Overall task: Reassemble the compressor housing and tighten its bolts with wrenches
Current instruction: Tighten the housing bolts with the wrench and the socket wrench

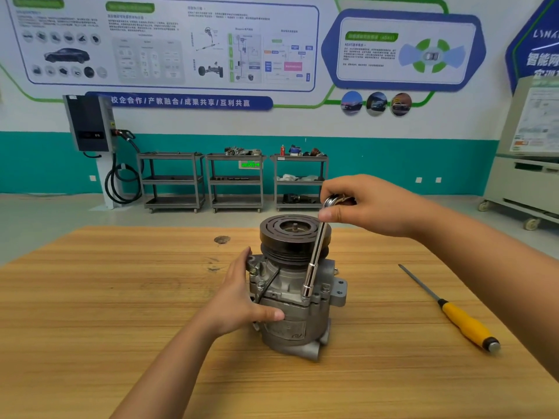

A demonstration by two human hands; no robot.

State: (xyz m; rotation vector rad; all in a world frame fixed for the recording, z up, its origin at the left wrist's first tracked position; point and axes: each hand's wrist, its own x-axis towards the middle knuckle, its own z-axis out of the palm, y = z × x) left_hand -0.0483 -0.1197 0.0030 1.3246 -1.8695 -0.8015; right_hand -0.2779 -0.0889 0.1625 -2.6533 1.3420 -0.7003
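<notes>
Gripping the compressor housing (pixel 290 322) from its left side, thumb across the front, the left hand (pixel 242 300) steadies it where it stands upright near the middle of the bench (pixel 121 328). A socket wrench (pixel 316 255) leans up from a bolt hidden under its socket on the near flange. The right hand (pixel 363 207) is closed around the bent top end of the wrench, just beside the black pulley (pixel 290 234). The tilted shaft looks to me the risk: the socket may slip off the bolt and round it. If the left hand loosens, the housing could turn with the wrench. To the right lies a yellow-handled screwdriver (pixel 462 322), well apart; three grey carts (pixel 236 179) stand far behind.
</notes>
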